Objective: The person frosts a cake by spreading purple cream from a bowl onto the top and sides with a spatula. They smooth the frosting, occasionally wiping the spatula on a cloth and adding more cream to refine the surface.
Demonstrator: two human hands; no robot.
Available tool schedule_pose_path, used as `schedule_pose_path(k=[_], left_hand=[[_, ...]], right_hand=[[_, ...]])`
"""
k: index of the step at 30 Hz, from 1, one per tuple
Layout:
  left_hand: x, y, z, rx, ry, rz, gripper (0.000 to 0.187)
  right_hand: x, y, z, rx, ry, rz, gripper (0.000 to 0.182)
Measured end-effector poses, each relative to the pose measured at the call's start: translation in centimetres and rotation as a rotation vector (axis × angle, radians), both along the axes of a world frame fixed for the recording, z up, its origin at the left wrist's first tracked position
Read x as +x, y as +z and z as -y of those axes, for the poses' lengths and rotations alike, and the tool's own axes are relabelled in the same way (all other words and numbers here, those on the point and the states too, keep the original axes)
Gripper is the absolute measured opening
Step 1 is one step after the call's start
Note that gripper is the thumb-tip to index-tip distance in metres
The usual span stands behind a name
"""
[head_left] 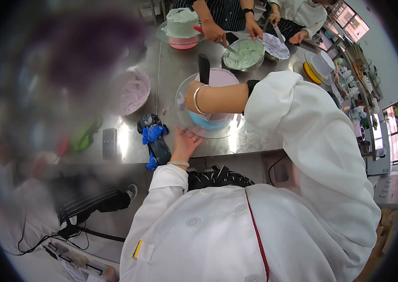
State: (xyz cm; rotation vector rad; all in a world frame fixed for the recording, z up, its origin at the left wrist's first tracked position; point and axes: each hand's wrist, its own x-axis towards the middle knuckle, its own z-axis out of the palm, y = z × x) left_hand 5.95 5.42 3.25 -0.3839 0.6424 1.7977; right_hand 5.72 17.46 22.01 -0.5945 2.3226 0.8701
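My right hand [193, 97] is closed around a spatula, and its black handle [203, 69] sticks up past my fist. The blade is hidden behind my hand and forearm. Beneath that arm stands a cake with pale lilac cream [222, 78], on a clear round turntable [183, 87] with a blue base [212, 123]. My left hand [187, 143] is at the near edge of the turntable, palm up, fingers spread, holding nothing. Just left of it lies a black object with blue wrapping [153, 136] on the steel table.
A bowl of lilac cream [134, 93] stands to the left, near a phone [109, 144]. Across the steel table [260, 136], people work at bowls of green cream [244, 54] and lilac cream [275, 46]. Two other cakes, one pale green [182, 22] and one white [322, 63], stand on turntables.
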Motion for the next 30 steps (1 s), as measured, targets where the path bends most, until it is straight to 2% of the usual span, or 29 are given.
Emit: schedule_pose_path(k=[2,3,5,6,8,12,14,18,20,24,26,30], left_hand=[[-0.4,-1.0,-0.1,-0.064,0.233,-0.014,0.065],[-0.4,-2.0,-0.3,-0.064,0.233,-0.014,0.065],[-0.1,-2.9,-0.8,-0.083,0.415,-0.141,0.066],[-0.1,-3.4,-0.6,-0.083,0.416,-0.141,0.066],[0.3,-1.3,0.1,-0.044,-0.002,0.023,0.060],[-0.3,-1.3,0.6,-0.018,0.022,-0.020,0.061],[-0.6,-3.3,0.3,-0.032,0.311,-0.175,0.067],[-0.1,-3.4,0.0,-0.087,0.363,-0.252,0.068],[0.2,-0.1,0.6,-0.151,-0.058,-0.022,0.059],[-0.9,-0.7,1.3,-0.029,-0.036,-0.041,0.060],[-1.5,-3.4,0.8,-0.026,0.327,-0.053,0.070],[-0.6,-4.0,0.4,-0.049,0.335,-0.156,0.069]], right_hand=[[0.0,0.0,0.0,-0.001,0.003,-0.003,0.018],[0.0,0.0,0.1,-0.008,-0.013,0.003,0.018],[0.0,0.1,0.1,-0.016,-0.028,0.010,0.018],[-0.1,0.1,0.0,-0.013,-0.012,0.009,0.019],[-0.1,-0.1,0.0,-0.011,0.006,0.008,0.019],[-0.2,-0.2,0.0,-0.005,-0.027,0.015,0.019],[-0.2,-0.2,0.0,-0.001,-0.040,0.026,0.019],[0.0,-0.1,0.0,0.009,-0.030,0.019,0.020],[0.1,0.1,0.0,0.015,-0.014,0.009,0.020],[0.1,0.1,0.0,-0.005,-0.037,0.020,0.020],[0.0,0.0,0.0,-0.018,-0.058,0.026,0.020],[0.1,-0.2,0.0,-0.001,-0.045,0.017,0.020]])
